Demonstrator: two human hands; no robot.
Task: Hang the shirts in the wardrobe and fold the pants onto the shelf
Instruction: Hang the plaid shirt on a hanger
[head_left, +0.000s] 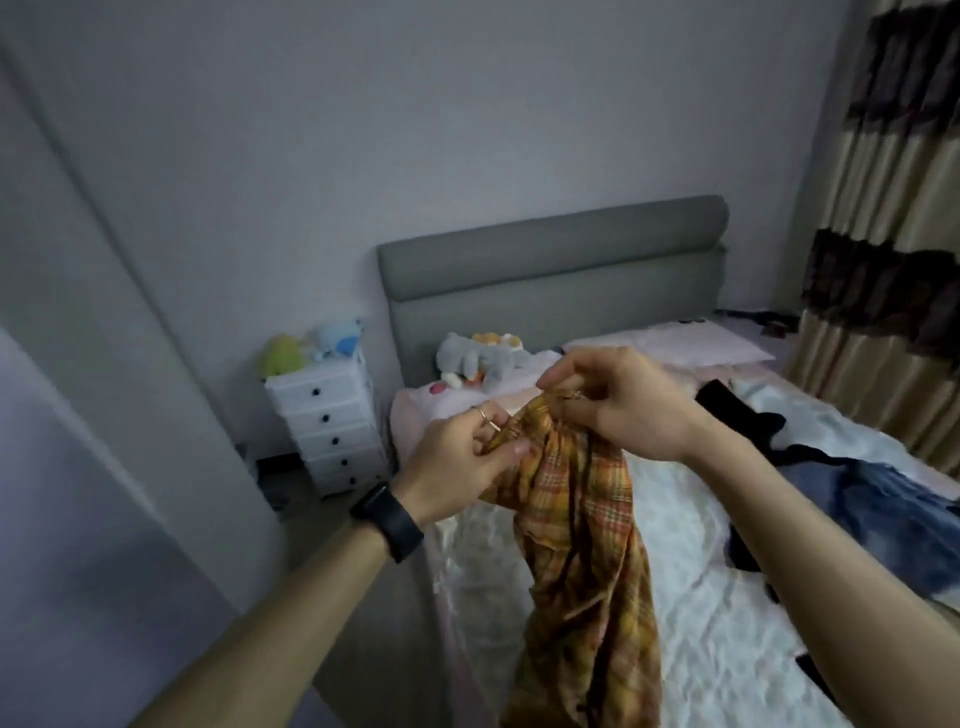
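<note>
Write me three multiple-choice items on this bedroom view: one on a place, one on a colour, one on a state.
1. The green plush toy sits: A on the white plastic drawer unit; B on the floor; C on a chair.
2. The held plaid cloth shirt is: A blue; B grey; C orange-yellow.
3. That shirt is: A folded flat; B dangling from the left hand and right hand; C spread on the floor.
Key: 1 A, it rests atop the drawers; 2 C, its checks are orange and yellow; 3 B, both hands pinch its top edge while the rest hangs down.
</note>
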